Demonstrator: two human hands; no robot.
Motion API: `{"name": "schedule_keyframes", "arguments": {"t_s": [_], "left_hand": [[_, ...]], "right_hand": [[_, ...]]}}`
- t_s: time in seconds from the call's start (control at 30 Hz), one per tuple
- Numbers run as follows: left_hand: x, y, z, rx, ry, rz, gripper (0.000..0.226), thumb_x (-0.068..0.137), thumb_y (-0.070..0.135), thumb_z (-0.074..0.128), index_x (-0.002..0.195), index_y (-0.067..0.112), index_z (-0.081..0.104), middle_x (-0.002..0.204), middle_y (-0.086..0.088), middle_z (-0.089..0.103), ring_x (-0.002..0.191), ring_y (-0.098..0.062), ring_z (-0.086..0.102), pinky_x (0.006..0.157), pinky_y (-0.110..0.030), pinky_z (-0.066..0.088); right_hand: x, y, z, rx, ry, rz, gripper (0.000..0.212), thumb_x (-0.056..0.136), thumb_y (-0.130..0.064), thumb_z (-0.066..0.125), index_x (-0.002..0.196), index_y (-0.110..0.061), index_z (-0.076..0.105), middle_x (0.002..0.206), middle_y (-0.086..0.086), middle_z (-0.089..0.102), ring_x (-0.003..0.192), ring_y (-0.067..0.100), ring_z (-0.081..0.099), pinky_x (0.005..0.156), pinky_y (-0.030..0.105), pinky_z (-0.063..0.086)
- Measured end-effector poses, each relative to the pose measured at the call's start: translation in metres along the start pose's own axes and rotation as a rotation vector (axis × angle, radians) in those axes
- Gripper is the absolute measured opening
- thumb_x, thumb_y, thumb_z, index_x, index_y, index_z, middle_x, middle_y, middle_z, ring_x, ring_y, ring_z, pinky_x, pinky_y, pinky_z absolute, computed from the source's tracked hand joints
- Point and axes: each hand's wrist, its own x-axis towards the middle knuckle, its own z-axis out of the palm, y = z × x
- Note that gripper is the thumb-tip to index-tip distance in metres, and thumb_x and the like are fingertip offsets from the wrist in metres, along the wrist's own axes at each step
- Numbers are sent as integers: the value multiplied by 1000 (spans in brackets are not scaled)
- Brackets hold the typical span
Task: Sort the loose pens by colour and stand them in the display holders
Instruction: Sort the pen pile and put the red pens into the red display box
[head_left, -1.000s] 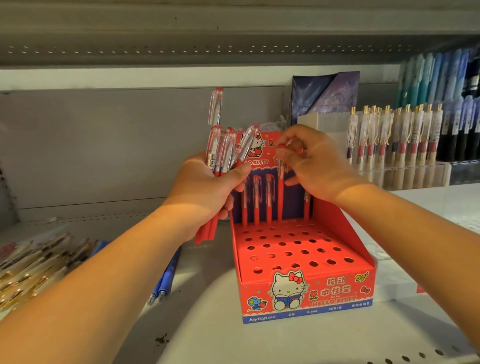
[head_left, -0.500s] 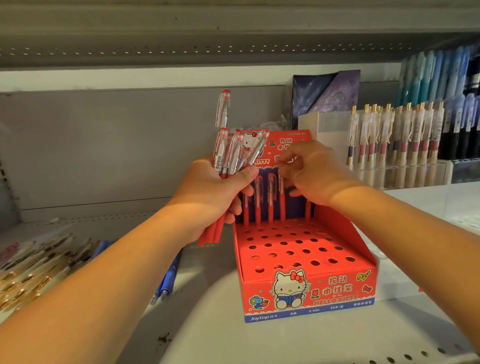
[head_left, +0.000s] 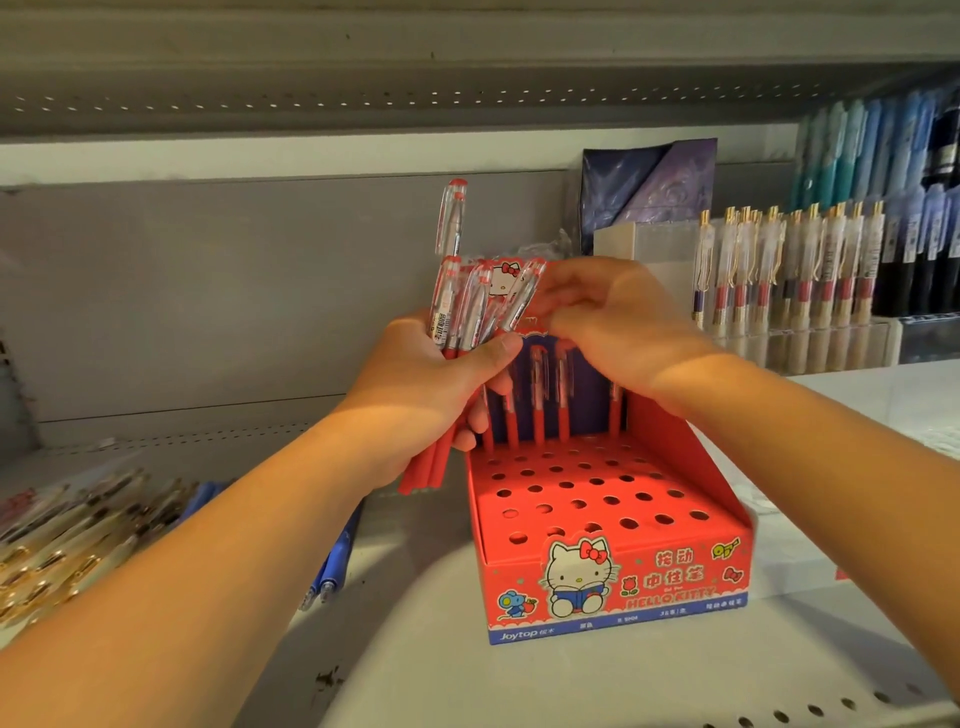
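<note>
Filling reds: my left hand (head_left: 426, 384) grips the red pens (head_left: 452, 306), right hand (head_left: 623, 332) pinches the rightmost pen (head_left: 519, 301); next, pull free, seat in holder (head_left: 691, 467) lower centre.

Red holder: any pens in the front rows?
No, the red holder has standing pens only in its back row; front holes are empty.

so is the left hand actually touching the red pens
Touching: the head view shows the left hand gripping the red pens, thumb pressed across them.
</note>
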Motion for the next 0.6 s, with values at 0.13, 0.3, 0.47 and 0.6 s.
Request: {"name": "schedule_keyframes", "arguments": {"t_s": [0.13, 0.3, 0.47, 0.6], "left_hand": [[0, 0, 1, -30, -23, -12, 12, 91, 25, 70, 85, 17, 65, 65, -4, 68, 39, -17, 50, 37, -24, 41], [-1, 1, 0, -44, -57, -35, 11, 91, 27, 70, 84, 20, 64, 67, -3, 69, 41, -16, 51, 38, -24, 40], [-2, 3, 3, -143, -70, -84, 14, 90, 28, 70, 86, 16, 64, 65, -4, 68, 44, -17, 58, 39, -25, 45], [0, 3, 1, -132, -16, -99, 13, 91, 29, 69, 90, 17, 64, 66, -3, 70, 46, -18, 62, 40, -26, 48]], "right_hand": [[-4, -6, 4, 495, -63, 56, 27, 91, 7, 58, 114, -6, 65, 105, 19, 72, 94, 28, 71, 81, 36, 59], [-9, -8, 3, 708, -116, 43, 28, 92, 2, 59, 117, -11, 63, 96, 10, 72, 89, 18, 71, 73, 29, 59], [-5, -8, -4, 759, -32, 55, 25, 93, 2, 58, 113, -12, 62, 97, 9, 73, 89, 22, 72, 77, 33, 59], [1, -7, -10, 707, 136, 83, 25, 96, -3, 58, 119, -11, 54, 98, 10, 70, 77, 25, 74, 67, 36, 61]]}}
